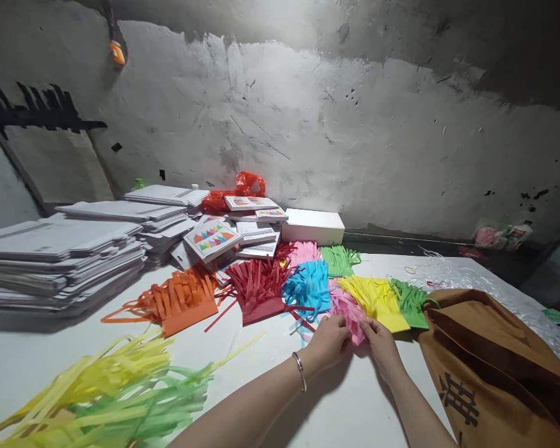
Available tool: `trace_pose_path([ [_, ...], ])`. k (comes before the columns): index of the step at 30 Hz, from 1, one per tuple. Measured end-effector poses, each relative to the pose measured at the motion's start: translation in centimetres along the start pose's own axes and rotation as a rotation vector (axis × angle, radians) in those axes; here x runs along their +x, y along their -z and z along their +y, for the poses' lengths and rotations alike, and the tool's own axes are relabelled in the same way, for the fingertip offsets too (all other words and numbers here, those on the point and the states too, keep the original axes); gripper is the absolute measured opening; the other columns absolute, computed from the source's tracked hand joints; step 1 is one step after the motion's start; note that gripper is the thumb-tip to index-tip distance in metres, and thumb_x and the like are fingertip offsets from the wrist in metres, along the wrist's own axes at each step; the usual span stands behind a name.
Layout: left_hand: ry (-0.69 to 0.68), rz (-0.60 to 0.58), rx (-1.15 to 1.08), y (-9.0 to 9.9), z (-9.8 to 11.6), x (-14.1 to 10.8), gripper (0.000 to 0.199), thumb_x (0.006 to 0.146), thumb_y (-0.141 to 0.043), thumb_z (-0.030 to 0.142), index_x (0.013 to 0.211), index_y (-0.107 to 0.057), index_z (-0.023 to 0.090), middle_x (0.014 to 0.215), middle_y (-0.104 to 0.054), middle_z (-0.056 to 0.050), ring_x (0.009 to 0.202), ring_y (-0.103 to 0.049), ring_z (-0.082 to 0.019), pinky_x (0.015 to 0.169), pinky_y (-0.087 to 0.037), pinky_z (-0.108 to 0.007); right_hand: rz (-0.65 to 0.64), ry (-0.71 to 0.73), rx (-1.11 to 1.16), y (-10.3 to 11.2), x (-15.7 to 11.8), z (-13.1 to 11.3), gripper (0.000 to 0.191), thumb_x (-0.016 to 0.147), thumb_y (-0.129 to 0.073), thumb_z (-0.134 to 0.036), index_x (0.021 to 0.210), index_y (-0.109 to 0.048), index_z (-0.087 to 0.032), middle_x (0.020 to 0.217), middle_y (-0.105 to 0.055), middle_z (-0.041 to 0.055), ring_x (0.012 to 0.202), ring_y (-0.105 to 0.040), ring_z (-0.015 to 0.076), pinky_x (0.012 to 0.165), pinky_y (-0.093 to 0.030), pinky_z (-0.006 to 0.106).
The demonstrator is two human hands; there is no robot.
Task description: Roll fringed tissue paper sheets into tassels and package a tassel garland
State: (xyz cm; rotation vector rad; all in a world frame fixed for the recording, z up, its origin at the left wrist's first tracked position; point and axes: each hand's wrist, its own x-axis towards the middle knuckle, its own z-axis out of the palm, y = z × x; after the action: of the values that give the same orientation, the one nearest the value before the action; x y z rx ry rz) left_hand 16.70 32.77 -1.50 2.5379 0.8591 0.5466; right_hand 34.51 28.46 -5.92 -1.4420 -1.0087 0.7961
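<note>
My left hand (329,342), with a silver bracelet on its wrist, grips the left side of a pink fringed paper piece (348,310). The fingers of my right hand (380,345) pinch the same pink paper at its lower right edge. Yellow fringed paper (376,302) lies just beyond my right hand, with green fringed paper (410,302) to its right. Blue fringed paper (310,286) is beyond my left hand. Farther left lie dark red fringed paper (261,292) and orange fringed paper (182,302).
Flat white cartons (56,249) are stacked at the left. Printed boxes (212,239) and a long white box (312,226) stand at the back. Loose yellow-green strips (121,386) lie front left. Brown cloth (494,354) and clear plastic (476,280) cover the right side.
</note>
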Motion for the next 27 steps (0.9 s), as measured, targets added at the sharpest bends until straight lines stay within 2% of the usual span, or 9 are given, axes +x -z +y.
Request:
trace_pose_path([
  [4, 0.043, -0.018, -0.018, 0.1, 0.2, 0.0, 0.016, 0.098, -0.063, 0.031, 0.098, -0.068, 0.016, 0.112, -0.068, -0.007, 0.108, -0.062, -0.024, 0.097, -0.050, -0.046, 0.162, 0.002, -0.037, 0.5, -1.2, -0.4, 0.025, 0.097, -0.064, -0.040, 0.103, -0.066, -0.016, 0.103, -0.068, 0.0032, 0.091, -0.066, 0.0178, 0.083, -0.056, 0.038],
  [7, 0.081, -0.037, -0.066, 0.3, 0.8, 0.3, 0.018, 0.098, -0.063, 0.033, 0.102, -0.068, 0.016, 0.114, -0.068, -0.007, 0.106, -0.064, -0.023, 0.095, -0.053, -0.045, 0.243, -0.006, -0.011, 0.4, -2.1, -0.3, 0.024, 0.097, -0.064, -0.040, 0.099, -0.066, -0.017, 0.099, -0.067, 0.0022, 0.088, -0.065, 0.0168, 0.082, -0.056, 0.036],
  [10, 0.139, -0.074, -0.137, 0.5, 1.2, 1.0, 0.021, 0.099, -0.061, 0.035, 0.103, -0.068, 0.015, 0.106, -0.070, -0.006, 0.096, -0.068, -0.021, 0.088, -0.057, -0.042, 0.269, -0.007, 0.106, -0.3, -2.4, -0.1, 0.027, 0.098, -0.063, -0.043, 0.101, -0.065, -0.016, 0.096, -0.067, 0.0017, 0.084, -0.065, 0.0159, 0.079, -0.056, 0.035],
  [13, 0.211, -0.132, -0.218, 0.6, 1.3, 1.7, 0.025, 0.100, -0.060, 0.037, 0.105, -0.067, 0.014, 0.099, -0.070, -0.004, 0.085, -0.069, -0.018, 0.078, -0.059, -0.037, 0.253, 0.000, 0.288, -1.3, -2.4, -0.1, 0.031, 0.100, -0.059, -0.045, 0.110, -0.064, -0.016, 0.102, -0.068, 0.0037, 0.086, -0.067, 0.0167, 0.078, -0.057, 0.036],
  [18, 0.256, -0.169, -0.299, 1.2, 1.3, 2.0, 0.026, 0.098, -0.063, 0.037, 0.108, -0.067, 0.013, 0.103, -0.070, -0.004, 0.087, -0.069, -0.020, 0.077, -0.060, -0.037, 0.260, 0.012, 0.509, -2.0, -1.8, -0.4, 0.033, 0.099, -0.061, -0.044, 0.118, -0.063, -0.016, 0.113, -0.068, 0.0066, 0.098, -0.068, 0.0198, 0.085, -0.058, 0.040],
  [20, 0.252, -0.154, -0.314, 2.3, 1.4, 1.9, 0.025, 0.098, -0.064, 0.036, 0.108, -0.067, 0.013, 0.105, -0.070, -0.005, 0.090, -0.069, -0.021, 0.079, -0.059, -0.038, 0.330, 0.002, 0.547, -1.5, -1.2, -0.4, 0.033, 0.099, -0.061, -0.043, 0.118, -0.063, -0.016, 0.114, -0.067, 0.0066, 0.098, -0.068, 0.0197, 0.084, -0.058, 0.040],
  [22, 0.239, -0.143, -0.338, 4.1, 1.3, 1.8, 0.023, 0.097, -0.065, 0.035, 0.105, -0.067, 0.013, 0.102, -0.070, -0.004, 0.089, -0.068, -0.020, 0.079, -0.059, -0.037, 0.438, -0.018, 0.558, -0.4, -0.3, -0.5, 0.032, 0.099, -0.061, -0.042, 0.119, -0.062, -0.016, 0.113, -0.067, 0.0063, 0.095, -0.067, 0.0187, 0.082, -0.059, 0.038],
  [24, 0.218, -0.148, -0.390, 6.8, 0.9, 1.4, 0.022, 0.096, -0.066, 0.035, 0.097, -0.067, 0.013, 0.093, -0.069, -0.002, 0.080, -0.067, -0.017, 0.073, -0.058, -0.034, 0.552, -0.043, 0.544, 1.1, 0.6, -0.8, 0.032, 0.100, -0.061, -0.042, 0.119, -0.061, -0.016, 0.112, -0.066, 0.0059, 0.092, -0.067, 0.0177, 0.079, -0.059, 0.037],
  [27, 0.191, -0.123, -0.523, 11.9, -0.1, 0.4, 0.023, 0.092, -0.071, 0.034, 0.084, -0.067, 0.013, 0.073, -0.063, 0.003, 0.063, -0.061, -0.013, 0.060, -0.053, -0.027, 0.661, -0.071, 0.489, 3.6, 1.7, -1.8, 0.032, 0.100, -0.061, -0.042, 0.119, -0.061, -0.016, 0.110, -0.066, 0.0053, 0.088, -0.066, 0.0165, 0.075, -0.058, 0.034],
])
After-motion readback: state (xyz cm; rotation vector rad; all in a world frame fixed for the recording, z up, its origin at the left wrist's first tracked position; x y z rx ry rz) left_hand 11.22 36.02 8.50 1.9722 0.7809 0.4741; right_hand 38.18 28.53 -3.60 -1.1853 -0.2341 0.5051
